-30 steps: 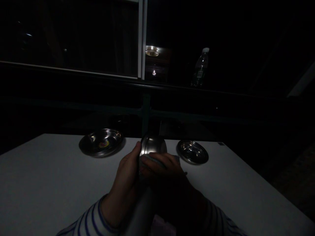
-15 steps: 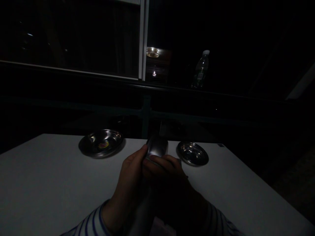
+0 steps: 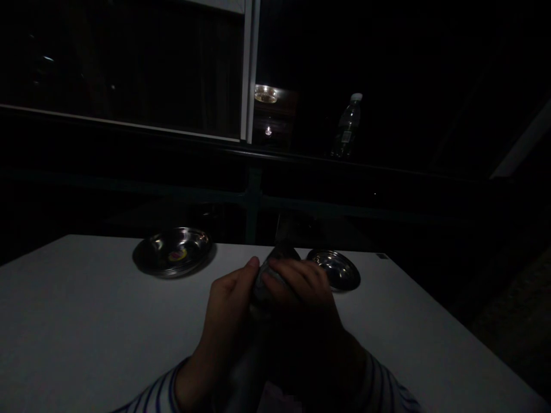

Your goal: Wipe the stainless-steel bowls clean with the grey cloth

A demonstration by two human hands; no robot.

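Between my two hands, in front of me over the table, is a shiny metal dish (image 3: pixel 284 251), tilted steeply so that little of it shows. My left hand (image 3: pixel 224 312) grips it from the left, thumb up along its side. My right hand (image 3: pixel 303 292) is closed over its near face with curled fingers. A dim greyish patch, perhaps cloth, shows under those fingers; the dark hides what it is. Left of my hands stand stacked shallow steel dishes (image 3: pixel 161 261) with a yellow and red sticker inside. Just beyond my right hand lies another steel dish (image 3: pixel 344 271).
The white table (image 3: pixel 86 310) spreads under my hands, with a small dark label (image 3: pixel 381 256) near its far right corner. Behind it, a clear bottle (image 3: pixel 348 129) with a white cap stands on a ledge by the window frame (image 3: pixel 248 74). The room is very dark.
The held dish has turned, and less of its bright face shows. My right hand has shifted up and a little right over it. The view has moved slightly.
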